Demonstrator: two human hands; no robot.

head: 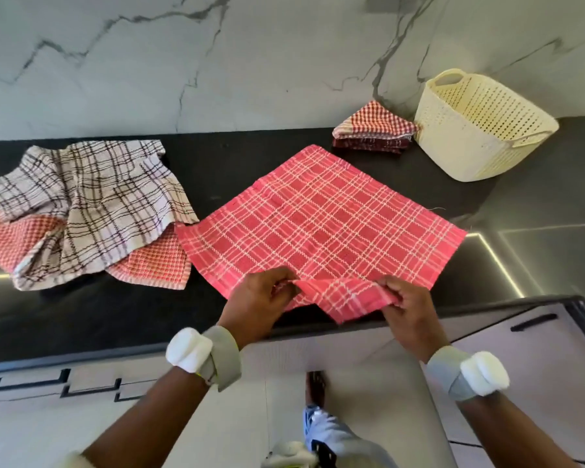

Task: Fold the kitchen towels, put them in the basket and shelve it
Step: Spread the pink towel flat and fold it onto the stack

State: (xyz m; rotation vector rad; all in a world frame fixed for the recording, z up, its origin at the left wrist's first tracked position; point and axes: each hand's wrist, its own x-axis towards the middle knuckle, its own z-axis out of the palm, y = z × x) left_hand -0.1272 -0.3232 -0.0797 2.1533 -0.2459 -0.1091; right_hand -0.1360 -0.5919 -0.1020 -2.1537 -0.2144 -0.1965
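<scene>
orange towel: mostly buried under the white plaid towel, we see two patches only
folded stack: layers too small, we can't count them
red towel: near corner doubled over, fingertips of both hands tucked in the fold
worktop: cut off left and right
basket: we can't see its floor

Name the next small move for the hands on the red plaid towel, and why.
Probably carry the near edge away to the far edge, halving it: both the left hand and right hand pinch the red plaid towel, which lies spread flat, unfolded.
</scene>
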